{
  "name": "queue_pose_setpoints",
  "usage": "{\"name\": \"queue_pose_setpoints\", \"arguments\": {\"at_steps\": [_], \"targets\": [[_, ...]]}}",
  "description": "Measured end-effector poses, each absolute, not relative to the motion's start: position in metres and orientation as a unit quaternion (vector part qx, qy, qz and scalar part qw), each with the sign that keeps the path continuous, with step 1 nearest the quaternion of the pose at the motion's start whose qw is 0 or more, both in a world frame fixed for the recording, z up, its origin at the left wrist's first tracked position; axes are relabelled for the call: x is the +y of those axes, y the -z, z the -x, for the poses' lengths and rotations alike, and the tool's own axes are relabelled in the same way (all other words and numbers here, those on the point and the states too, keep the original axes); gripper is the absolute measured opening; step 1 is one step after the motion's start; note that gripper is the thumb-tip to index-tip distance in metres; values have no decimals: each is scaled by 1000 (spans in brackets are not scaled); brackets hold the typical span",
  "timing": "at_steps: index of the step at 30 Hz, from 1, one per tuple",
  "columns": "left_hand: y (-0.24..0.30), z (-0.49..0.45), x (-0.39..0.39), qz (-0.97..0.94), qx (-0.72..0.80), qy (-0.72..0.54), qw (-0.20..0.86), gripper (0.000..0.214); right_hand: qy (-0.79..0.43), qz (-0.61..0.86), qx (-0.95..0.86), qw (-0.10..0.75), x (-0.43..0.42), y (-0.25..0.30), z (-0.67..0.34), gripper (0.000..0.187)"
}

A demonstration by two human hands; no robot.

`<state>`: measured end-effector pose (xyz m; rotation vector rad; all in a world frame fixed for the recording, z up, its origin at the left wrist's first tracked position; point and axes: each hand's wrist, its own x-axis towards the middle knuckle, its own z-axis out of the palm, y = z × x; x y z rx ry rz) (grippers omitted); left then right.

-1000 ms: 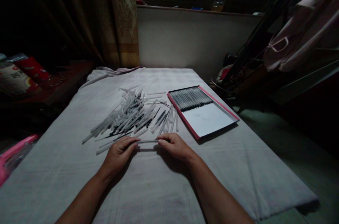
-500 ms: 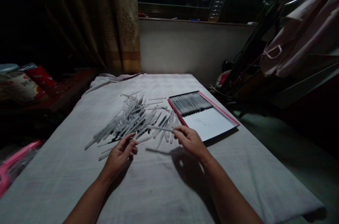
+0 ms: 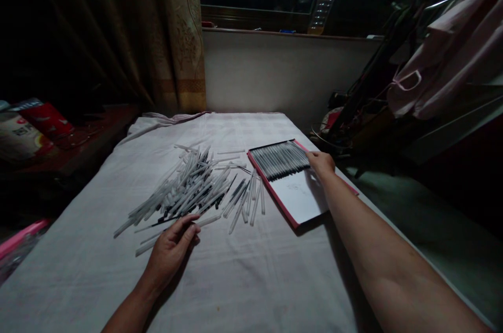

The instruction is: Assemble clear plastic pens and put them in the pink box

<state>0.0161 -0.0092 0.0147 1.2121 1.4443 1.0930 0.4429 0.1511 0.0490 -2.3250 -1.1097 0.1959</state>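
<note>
My right hand (image 3: 322, 163) is at the right end of the row of pen refills (image 3: 279, 159) inside a shallow red-edged box (image 3: 277, 202). Its thumb and fingers pinch a refill there, mostly hidden by the hand. The row has pale, translucent shafts and dark lower ends, lying side by side in the far half of the box. My left hand (image 3: 176, 241) rests by the near edge of a loose pile of refills (image 3: 188, 181), fingers loosely bent, thumb a little apart, nothing visible in it. Several loose refills (image 3: 249, 199) lie between pile and box.
A pale cloth (image 3: 251, 280) covers the table. On the left, a dark red side table (image 3: 110, 118) carries a tub and a red packet (image 3: 47, 119). A plastic bottle (image 3: 323, 8) stands on the windowsill. Pink clothing (image 3: 432, 71) hangs at the right.
My right hand has carried a refill from beside the pile rightward and away from me to the end of the row in the box. My left hand has barely moved.
</note>
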Motion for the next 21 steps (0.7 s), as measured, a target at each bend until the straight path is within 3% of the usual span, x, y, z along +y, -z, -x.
{"name": "queue_pose_setpoints", "arguments": {"at_steps": [10, 21], "targets": [[-6, -13, -8, -482, 599, -441, 463, 52, -63, 891, -414, 176, 175, -32, -433, 37], [-8, -13, -8, -481, 596, -438, 471, 51, -55, 880, -455, 124, 170, -36, -428, 38]]}}
